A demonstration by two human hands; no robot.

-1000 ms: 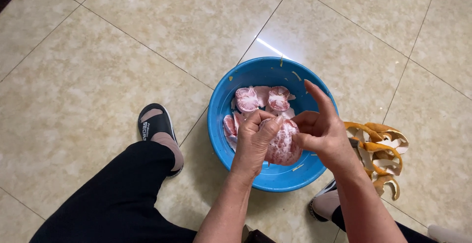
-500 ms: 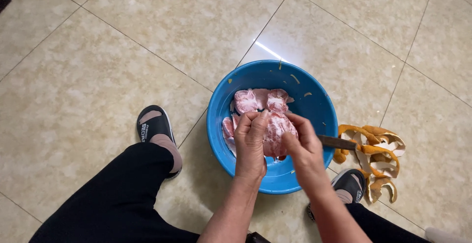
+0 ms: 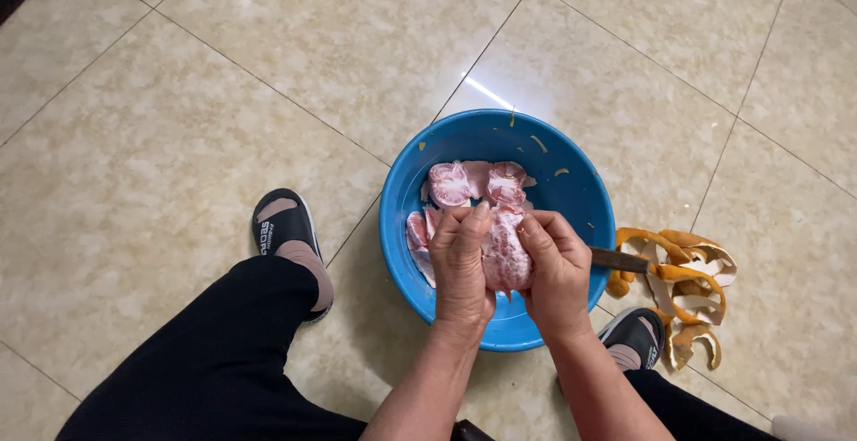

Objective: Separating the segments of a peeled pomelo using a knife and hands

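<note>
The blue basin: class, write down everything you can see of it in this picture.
The blue basin is round and looks like smooth plastic, standing upright on the tiled floor. Inside lie pink peeled fruit pieces and a few small yellow peel scraps on the wall. The left hand and right hand hold another pink piece above it. Orange peels lie just right of it.

Both hands meet over the near side of a blue plastic bowl (image 3: 571, 191) on the tiled floor (image 3: 178, 137): the left hand (image 3: 461, 267) and right hand (image 3: 558, 271) press from either side on a pink peeled fruit chunk (image 3: 505, 258). More pink fruit pieces (image 3: 469, 182) lie in the far part of the bowl. To the right, just beside the bowl, lie curled orange peels (image 3: 683, 285), with what seems to be a knife handle (image 3: 620, 261) against them, and a sandalled foot (image 3: 286, 236) rests to the left.
</note>
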